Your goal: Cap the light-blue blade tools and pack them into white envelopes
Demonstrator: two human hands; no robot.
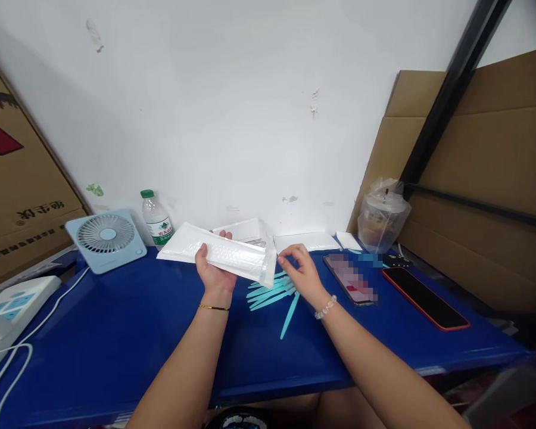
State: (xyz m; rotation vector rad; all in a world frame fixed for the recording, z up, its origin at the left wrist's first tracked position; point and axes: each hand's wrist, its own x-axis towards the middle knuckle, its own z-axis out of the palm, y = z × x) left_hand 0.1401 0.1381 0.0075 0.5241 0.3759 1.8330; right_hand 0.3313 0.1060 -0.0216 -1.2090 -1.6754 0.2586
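My left hand (213, 269) grips a white bubble mailer (218, 253), thumb on top and fingers underneath, holding it flat above the blue table (116, 333). My right hand (300, 268) is at the mailer's open right end, fingers curled and pinched at the flap (270, 265). Several teal strips (272, 292) lie on the table just below both hands. More white mailers (306, 240) lie behind, by the wall.
A small blue fan (106, 238) and a water bottle (157, 220) stand at the back left. Two phones (351, 279) (424, 297) lie at the right, behind them an iced drink in a plastic bag (382, 217). A white device with cables (9, 310) sits at the far left. Cardboard flanks both sides.
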